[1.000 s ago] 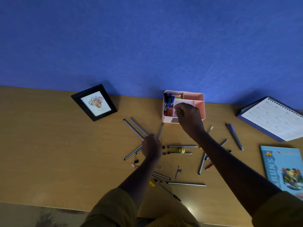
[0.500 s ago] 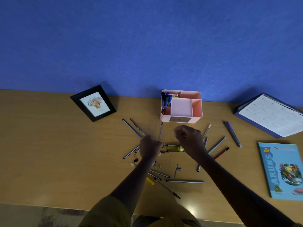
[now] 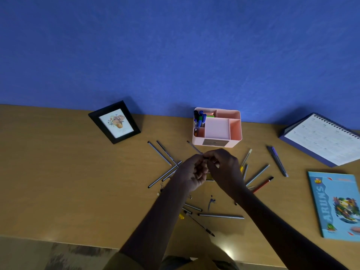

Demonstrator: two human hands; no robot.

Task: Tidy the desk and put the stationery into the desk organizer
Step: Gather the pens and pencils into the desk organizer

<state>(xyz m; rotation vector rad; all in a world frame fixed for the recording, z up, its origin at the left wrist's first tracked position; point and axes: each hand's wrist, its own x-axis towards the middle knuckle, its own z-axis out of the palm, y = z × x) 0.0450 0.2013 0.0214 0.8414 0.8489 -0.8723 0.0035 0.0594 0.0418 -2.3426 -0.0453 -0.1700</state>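
Well left of the pink desk organizer (image 3: 233, 142): black picture frame (image 3: 115, 121). Front-left of it: loose pencils (image 3: 159, 153). Just in front: left hand (image 3: 191, 173) and right hand (image 3: 224, 168) together, fingers curled, both pinching a thin pencil (image 3: 193, 147). Front-right: more pencils (image 3: 257, 175), purple pen (image 3: 277, 161). Far right: desk calendar (image 3: 321, 139), blue book (image 3: 337, 205).

You get bare bench (image 3: 58, 182) left of the scattered pencils (image 3: 158, 152). Markers (image 3: 200, 117) crowd the organizer's (image 3: 233, 143) left corner; its right compartments gape.
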